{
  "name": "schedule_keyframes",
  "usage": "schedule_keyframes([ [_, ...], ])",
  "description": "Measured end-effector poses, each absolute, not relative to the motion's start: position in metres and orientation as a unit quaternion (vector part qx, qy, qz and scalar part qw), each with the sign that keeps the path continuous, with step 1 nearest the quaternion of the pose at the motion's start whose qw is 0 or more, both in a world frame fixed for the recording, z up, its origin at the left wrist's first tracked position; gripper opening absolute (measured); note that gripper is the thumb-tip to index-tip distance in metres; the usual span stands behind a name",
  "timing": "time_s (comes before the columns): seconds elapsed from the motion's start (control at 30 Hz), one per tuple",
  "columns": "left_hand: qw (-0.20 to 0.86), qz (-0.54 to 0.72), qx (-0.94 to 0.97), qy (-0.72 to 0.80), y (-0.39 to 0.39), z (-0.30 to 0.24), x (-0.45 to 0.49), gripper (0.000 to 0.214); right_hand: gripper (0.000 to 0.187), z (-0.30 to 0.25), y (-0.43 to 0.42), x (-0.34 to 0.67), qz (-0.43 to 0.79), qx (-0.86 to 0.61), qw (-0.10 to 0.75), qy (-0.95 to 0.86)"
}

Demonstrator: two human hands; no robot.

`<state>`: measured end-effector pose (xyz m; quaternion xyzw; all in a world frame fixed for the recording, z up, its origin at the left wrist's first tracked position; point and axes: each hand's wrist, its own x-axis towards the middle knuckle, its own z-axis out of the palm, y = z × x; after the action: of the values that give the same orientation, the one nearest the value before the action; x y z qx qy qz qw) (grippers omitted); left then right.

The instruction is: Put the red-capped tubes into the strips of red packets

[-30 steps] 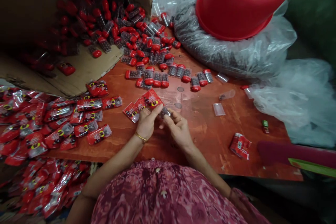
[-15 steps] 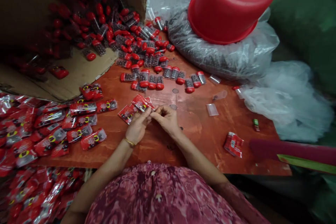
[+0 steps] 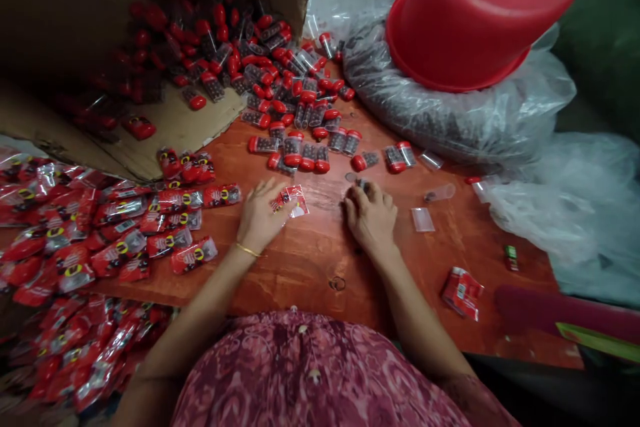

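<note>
My left hand [image 3: 261, 217], with a gold bangle at its wrist, is low over the tabletop. Its thumb and fingers are closed on a small red printed packet [image 3: 299, 200], whose end shows to the right of the thumb. Most of the packets under this hand are hidden. Farther right, my right hand [image 3: 373, 217] has its fingers curled down around a small clear tube [image 3: 362, 183] of dark beads; only its tip shows past the fingers. Red-capped tubes [image 3: 307, 157] with dark contents lie just beyond both hands.
Filled red packets [image 3: 120, 253] are heaped at left. A cardboard box [image 3: 220, 120] spills tubes behind them. A red bucket [image 3: 480, 13] stands upside down on a plastic bag [image 3: 450, 120] of dark contents. Red packets [image 3: 463, 293], a clear tube [image 3: 443, 192] and a green-labelled item [image 3: 511, 257] lie right.
My hands have come apart. The right has moved away to the right and taken a tube from the nearby row, while the left stays at the red packets. The view has shifted slightly.
</note>
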<state>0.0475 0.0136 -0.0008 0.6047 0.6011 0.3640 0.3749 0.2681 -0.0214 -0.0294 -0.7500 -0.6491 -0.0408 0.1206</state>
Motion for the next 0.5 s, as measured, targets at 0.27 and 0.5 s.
schedule_keyframes([
  [0.27,0.162,0.144,0.794,0.568,0.013,-0.015,0.062,0.025,0.028,-0.019,-0.047,0.229,0.046,-0.674,0.290,-0.678],
  [0.5,0.253,0.278,0.729,0.571,0.001,0.001,0.068,0.026,0.029,-0.020,-0.023,0.202,0.439,-0.558,0.505,-0.491],
])
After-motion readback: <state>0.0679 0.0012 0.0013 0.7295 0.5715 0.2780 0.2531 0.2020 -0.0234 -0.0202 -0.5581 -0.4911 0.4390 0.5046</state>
